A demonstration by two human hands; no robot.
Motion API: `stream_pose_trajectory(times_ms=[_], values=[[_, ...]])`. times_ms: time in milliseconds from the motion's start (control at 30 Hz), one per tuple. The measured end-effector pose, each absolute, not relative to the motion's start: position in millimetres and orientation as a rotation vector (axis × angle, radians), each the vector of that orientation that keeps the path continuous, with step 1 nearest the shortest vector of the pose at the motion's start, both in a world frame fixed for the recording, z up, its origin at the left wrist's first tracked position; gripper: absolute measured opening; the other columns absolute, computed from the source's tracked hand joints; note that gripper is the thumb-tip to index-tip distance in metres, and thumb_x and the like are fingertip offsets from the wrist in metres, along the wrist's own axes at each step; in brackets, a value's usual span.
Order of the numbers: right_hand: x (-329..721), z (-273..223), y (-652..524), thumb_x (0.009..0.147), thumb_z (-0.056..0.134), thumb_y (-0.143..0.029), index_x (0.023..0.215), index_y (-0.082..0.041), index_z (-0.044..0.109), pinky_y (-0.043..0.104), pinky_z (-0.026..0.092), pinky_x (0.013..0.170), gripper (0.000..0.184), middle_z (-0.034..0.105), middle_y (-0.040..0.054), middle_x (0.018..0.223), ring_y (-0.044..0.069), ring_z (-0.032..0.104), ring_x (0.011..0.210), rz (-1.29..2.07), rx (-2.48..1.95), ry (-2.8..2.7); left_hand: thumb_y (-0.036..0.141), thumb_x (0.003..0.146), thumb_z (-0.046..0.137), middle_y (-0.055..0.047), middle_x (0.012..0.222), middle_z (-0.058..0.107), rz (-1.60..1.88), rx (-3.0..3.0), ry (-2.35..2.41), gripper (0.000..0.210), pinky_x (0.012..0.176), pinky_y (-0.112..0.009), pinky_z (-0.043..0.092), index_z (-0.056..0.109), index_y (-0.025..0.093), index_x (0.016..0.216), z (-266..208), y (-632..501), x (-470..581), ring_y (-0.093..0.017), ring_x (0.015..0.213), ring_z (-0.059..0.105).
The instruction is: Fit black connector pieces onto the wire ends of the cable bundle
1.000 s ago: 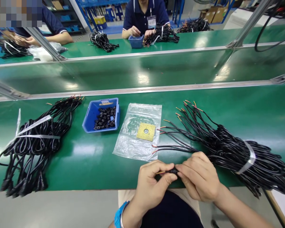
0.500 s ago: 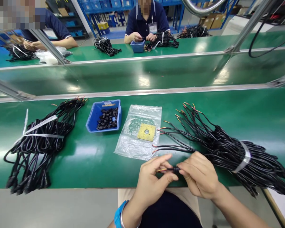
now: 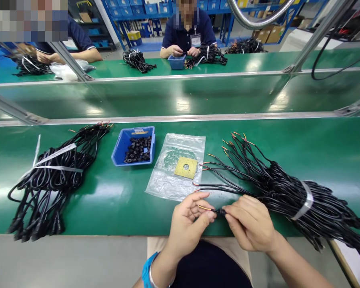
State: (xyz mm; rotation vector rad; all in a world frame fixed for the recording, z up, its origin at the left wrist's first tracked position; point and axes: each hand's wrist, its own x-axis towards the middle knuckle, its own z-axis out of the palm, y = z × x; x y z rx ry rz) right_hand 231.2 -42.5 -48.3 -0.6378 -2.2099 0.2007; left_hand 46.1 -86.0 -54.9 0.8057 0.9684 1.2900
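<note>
Seating a black fitting (image 3: 222, 212), apparently, lower centre: right hand (image 3: 252, 223) clamps it, left hand (image 3: 186, 226) parted (wire (image 3: 205, 208) likely needs steadying next).

R hand (image 3: 250, 223) pinches blk cable fitting (image 3: 221, 212); L hand (image 3: 187, 226) nr wire tip (image 3: 204, 208).

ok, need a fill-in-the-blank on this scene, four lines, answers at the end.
1. The right hand pinches a black fitting, and the wire end points toward the ____ hand.
2. The blue bin holds small parts that are mostly ____.
3. The yellow square has a round ____ in its middle.
4. In the picture, that square lies to the ____ of the bin.
Missing words: left; black; hole; right.
</note>
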Motion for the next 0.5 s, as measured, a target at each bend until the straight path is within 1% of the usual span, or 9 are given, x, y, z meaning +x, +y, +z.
stream_pose_trajectory(times_ms=[100,233,500], values=[[231.8,-50.3,-43.3,0.084,0.056,-0.006,0.095,-0.011,0.061,0.030,0.041,0.055,0.013,0.065,0.0064,0.071,0.015,0.054,0.060,0.186,-0.632,-2.216,0.012,0.078,0.076,-0.001,0.081,0.073,1.282,0.763,0.952,0.035,0.067,-0.019,0.059,0.065,0.016,0.110,-53.4,-85.8,45.9,-0.011,0.070,0.071],[232.1,-51.0,-43.3,0.084,0.057,-0.006,0.097,-0.010,0.061,0.028,0.039,0.052,0.015,0.060,0.0042,0.064,0.014,0.050,0.055,0.158,-0.610,-2.212,0.015,0.078,0.077,-0.001,0.080,0.072,1.252,0.724,0.938,0.034,0.067,-0.019,0.059,0.063,0.017,0.109,-51.1,-84.5,46.0,-0.012,0.070,0.072],[232.9,-53.0,-42.7,0.085,0.056,-0.006,0.101,-0.010,0.061,0.028,0.037,0.051,0.017,0.058,0.0033,0.061,0.014,0.046,0.053,0.154,-0.616,-2.224,0.023,0.084,0.073,-0.002,0.084,0.072,1.253,0.753,0.927,0.033,0.069,-0.022,0.060,0.059,0.018,0.113,-50.0,-85.2,44.8,-0.014,0.072,0.073]])
